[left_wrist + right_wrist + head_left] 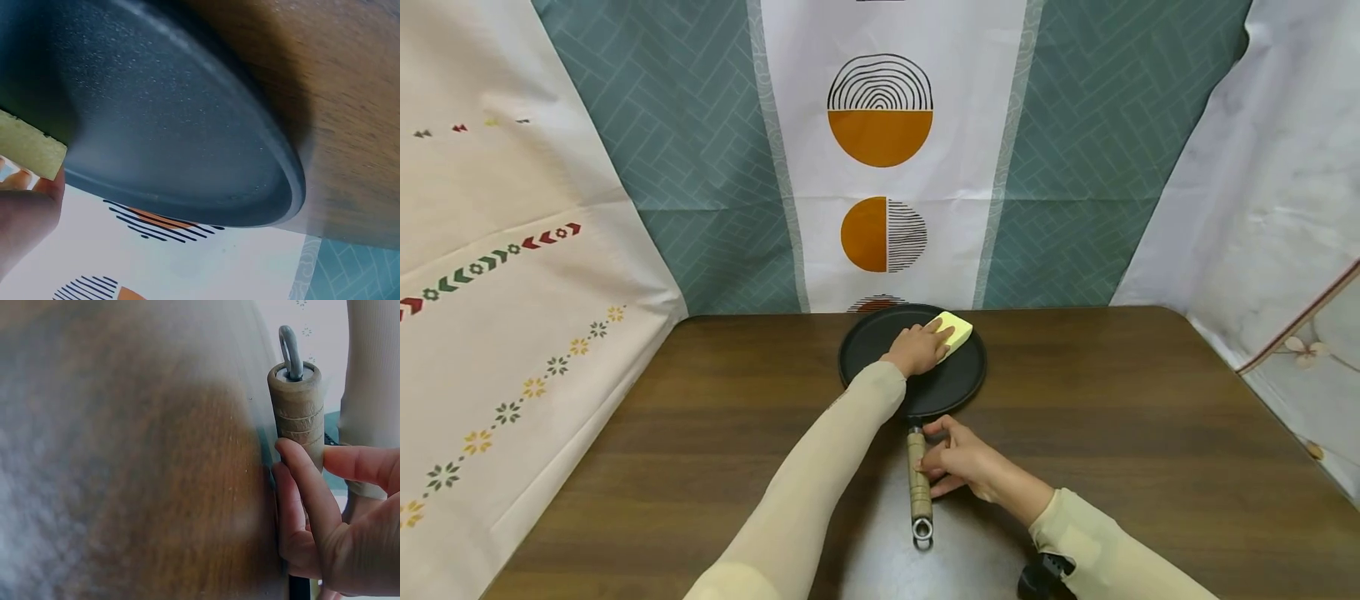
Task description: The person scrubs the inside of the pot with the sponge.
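Observation:
A flat black frying pan (947, 386) lies on the table, its wooden handle (920, 498) pointing toward me and ending in a metal ring (922, 529). My left hand (916, 350) reaches across the pan and holds a pale yellow sponge (958, 330) on its far right part. In the left wrist view, the fingers grip the sponge (31, 147) against the dark pan surface (181, 131). Thumb and fingers of my right hand (967, 460) pinch the handle from its right side. The right wrist view shows fingertips on both sides of the handle (299, 403).
The brown wooden table (1112, 400) extends to both sides of the pan. Behind it hangs a teal and white cloth (1075, 208) with orange and black shapes. Pale patterned cloths (512, 350) hang at the left and right.

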A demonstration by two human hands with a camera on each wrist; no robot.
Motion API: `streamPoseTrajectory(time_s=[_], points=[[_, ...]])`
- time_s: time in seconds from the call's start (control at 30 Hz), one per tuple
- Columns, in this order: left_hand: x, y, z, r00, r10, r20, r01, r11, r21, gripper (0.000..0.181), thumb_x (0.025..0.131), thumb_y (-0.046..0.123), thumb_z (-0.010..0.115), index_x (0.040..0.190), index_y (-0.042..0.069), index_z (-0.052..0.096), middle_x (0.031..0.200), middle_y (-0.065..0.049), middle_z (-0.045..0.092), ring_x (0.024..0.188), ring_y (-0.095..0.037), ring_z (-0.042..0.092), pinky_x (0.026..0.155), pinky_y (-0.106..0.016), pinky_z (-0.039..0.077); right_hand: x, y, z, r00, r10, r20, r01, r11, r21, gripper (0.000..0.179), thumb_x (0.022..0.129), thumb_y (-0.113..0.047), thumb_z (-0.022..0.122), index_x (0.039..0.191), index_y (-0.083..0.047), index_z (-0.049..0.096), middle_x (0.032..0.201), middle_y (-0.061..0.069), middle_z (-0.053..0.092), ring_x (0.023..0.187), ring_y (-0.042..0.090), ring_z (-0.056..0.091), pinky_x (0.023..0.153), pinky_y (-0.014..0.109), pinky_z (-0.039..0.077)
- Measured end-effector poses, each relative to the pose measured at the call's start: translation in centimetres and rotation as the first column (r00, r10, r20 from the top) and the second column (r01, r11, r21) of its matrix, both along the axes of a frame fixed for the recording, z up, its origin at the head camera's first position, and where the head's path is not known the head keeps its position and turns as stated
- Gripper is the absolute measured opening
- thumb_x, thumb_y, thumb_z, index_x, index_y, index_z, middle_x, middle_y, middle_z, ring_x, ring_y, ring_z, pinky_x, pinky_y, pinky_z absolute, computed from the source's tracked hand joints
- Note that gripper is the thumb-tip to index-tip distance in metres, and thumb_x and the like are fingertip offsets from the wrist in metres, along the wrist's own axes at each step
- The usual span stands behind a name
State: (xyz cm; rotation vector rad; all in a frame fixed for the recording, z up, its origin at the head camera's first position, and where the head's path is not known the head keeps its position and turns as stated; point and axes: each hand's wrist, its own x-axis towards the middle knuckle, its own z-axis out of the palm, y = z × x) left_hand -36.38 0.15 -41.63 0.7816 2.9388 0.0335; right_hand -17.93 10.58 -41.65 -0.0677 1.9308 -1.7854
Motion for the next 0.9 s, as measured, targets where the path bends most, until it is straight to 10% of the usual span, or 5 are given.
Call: streamPoseTrajectory(time_s=[0.9], points=[[-0.7,-7.2,0.1,0.993,0.117,0.009,-0.118,0.992,0.051,0.051,0.105,0.037,0.035,0.154,0.024,0.025,0.159,-0.005,0.019,0.135,-0.034,0.036,0.109,-0.049,0.028,0.1,-0.1,0.2,1.000,-0.025,0.015,0.025,1.000,0.017,0.053,0.084,0.005,0.064,0.129,0.005,0.036,0.091,0.016,0.059,0.073,0.021,0.056,0.059,0.033,0.056]])
